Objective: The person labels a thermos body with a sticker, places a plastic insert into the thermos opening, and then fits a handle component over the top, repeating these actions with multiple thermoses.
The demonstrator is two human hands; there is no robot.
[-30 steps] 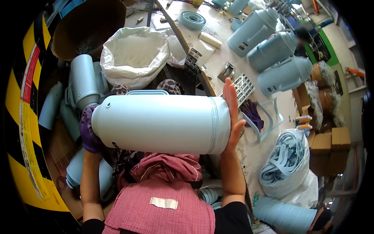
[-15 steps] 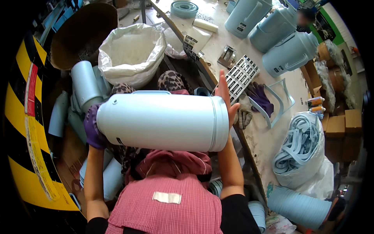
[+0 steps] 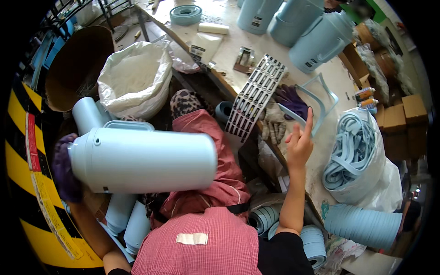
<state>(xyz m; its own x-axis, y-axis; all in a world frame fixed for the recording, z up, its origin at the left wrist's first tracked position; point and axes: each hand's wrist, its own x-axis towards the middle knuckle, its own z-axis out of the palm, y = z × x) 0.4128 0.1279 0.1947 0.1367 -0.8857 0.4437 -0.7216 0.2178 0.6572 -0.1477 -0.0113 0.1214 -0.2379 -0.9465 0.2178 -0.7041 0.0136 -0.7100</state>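
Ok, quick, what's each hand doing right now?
Left hand, purple-gloved: closed on the narrow end of the light blue flask body, holding it.
Right hand, bare: open, nothing visible in it, index finger extended.

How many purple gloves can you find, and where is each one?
2. A worn glove covers the left hand, which holds the blue flask; a loose glove lies on the table. More may be hidden.

Labels on blue flasks and a yellow sticker on striped panel seem illegible.
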